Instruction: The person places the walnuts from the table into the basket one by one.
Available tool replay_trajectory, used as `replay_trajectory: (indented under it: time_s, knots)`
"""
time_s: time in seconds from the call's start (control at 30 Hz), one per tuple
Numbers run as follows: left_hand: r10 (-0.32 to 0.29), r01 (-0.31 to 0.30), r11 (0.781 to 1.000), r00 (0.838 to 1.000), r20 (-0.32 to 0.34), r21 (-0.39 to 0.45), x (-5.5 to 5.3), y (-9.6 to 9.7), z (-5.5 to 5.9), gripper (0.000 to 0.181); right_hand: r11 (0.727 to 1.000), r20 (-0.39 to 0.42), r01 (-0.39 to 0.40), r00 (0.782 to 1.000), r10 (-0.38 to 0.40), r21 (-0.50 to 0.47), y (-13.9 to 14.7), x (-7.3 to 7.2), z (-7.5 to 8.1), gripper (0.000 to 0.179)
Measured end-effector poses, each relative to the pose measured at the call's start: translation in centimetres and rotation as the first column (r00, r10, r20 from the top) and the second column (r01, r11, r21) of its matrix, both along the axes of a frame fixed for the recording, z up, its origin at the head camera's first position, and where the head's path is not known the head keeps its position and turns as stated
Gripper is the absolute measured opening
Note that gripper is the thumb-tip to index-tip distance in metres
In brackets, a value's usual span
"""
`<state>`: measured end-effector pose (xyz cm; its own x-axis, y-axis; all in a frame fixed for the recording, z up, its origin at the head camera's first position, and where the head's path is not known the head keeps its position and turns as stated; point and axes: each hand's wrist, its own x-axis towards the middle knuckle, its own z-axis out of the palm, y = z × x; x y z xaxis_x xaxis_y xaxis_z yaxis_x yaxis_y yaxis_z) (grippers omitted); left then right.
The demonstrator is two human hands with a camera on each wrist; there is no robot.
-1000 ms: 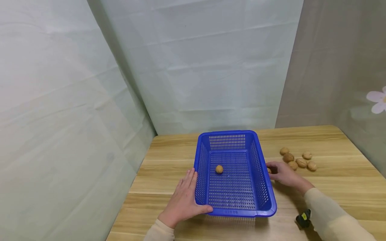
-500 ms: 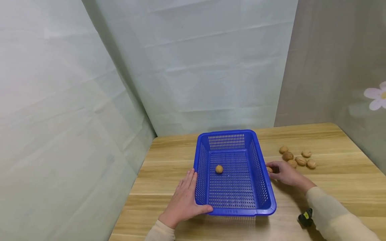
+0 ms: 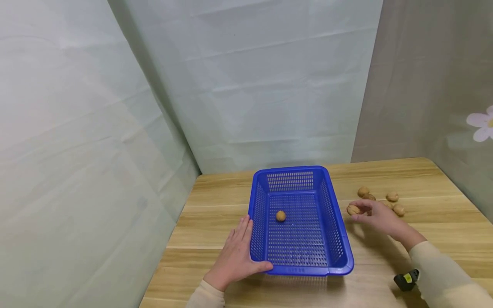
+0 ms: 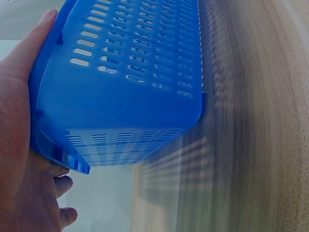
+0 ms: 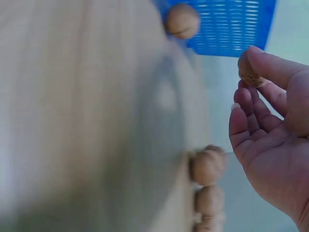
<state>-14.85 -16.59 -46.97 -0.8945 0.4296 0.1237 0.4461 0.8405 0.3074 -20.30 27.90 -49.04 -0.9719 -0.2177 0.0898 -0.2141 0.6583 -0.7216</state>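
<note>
Left hand: I see it [image 3: 233, 259] resting at the near-left corner of the blue basket [image 3: 300, 270], fingers straight, thumb over the rim, presumably steadying it.
Right hand: on my wrist feed it [image 5: 275, 116] pinches a held walnut [image 5: 248, 70] by thumb and finger, the others loosely bent.
Walnuts: inner walnut [image 3: 280, 216] on the basket's floor; stray walnut [image 5: 182, 21] just beside its wall, contact unclear; clustered walnuts [image 3: 392, 197] at right, probably for easy reach.
Surface: wood-grain table [image 3: 443, 192].
Room: pale cloth hangings [image 3: 269, 94], pink flower [image 3: 483, 123] at right.
</note>
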Motion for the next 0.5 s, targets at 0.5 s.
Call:
replay_trajectory:
  time_s: [0.5]
  knots:
    - [-0.007,0.007,1.0,1.0,-0.001,0.0,0.0,0.0,0.0,0.13,0.995,-0.029,-0.021,0.999,0.018,-0.099,-3.3,-0.8,7.1,0.05]
